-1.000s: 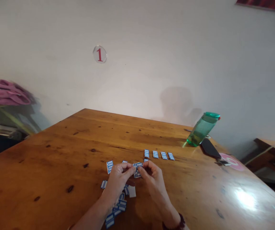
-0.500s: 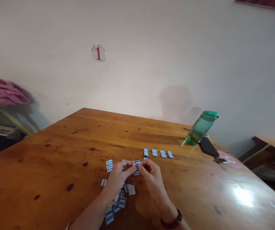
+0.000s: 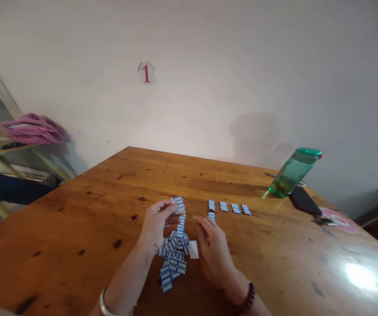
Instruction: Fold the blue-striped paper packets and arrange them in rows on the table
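Wooden table (image 3: 110, 206) spans the head view's lower half. Left hand (image 3: 153, 224) pinches at least one blue-and-white card (image 3: 179, 205), lower centre; right hand (image 3: 213, 243), part-open, shows nothing held. Apparent step: card handling; next move likely calls for steady left pinch.

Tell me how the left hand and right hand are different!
The left hand pinches a blue-and-white card; the right hand shows nothing held. The left hand has a pale bangle at its wrist, the right hand a dark beaded bracelet. Both are gloveless, over the wooden table.
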{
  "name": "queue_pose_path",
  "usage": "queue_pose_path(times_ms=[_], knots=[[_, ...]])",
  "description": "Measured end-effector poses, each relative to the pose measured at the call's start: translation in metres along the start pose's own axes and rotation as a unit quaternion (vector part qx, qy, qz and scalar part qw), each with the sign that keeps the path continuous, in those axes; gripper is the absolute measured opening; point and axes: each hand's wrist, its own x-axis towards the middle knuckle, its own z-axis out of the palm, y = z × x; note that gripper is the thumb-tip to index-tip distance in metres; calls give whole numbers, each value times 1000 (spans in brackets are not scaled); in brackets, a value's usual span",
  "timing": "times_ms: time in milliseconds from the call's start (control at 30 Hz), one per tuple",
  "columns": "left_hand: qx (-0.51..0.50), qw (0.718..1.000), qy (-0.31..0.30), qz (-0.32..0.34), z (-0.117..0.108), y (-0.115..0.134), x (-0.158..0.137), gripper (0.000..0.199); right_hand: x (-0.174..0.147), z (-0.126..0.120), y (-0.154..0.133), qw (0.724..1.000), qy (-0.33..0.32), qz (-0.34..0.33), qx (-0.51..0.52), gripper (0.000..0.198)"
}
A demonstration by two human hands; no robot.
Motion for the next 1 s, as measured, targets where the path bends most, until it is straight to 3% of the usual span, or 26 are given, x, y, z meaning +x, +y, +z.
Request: queue_pose_path(times_ms=[133, 233, 333, 567, 800, 1000], knots=[[-102, 992, 68, 27, -13, 15, 6, 18, -4, 1, -7, 969, -159, -68, -179, 43], [-131, 987, 91, 25, -16, 19, 7, 16, -7, 1, -8, 935, -219, -65, -270, 41], [-146, 984, 101, 30, -16, 20, 7, 15, -9, 1, -7, 925, -230, -50, -300, 32], [-148, 983, 104, 30, -16, 19, 7, 15, -1, 8, -16, 935, -217, -54, -276, 21], [-148, 984, 96, 29, -14, 17, 6, 18, 27, 21, -36, 859, -328, -147, -365, 25], [-150, 984, 91, 27, -15, 16, 8, 16, 37, 25, -45, 831, -362, -161, -391, 34]])
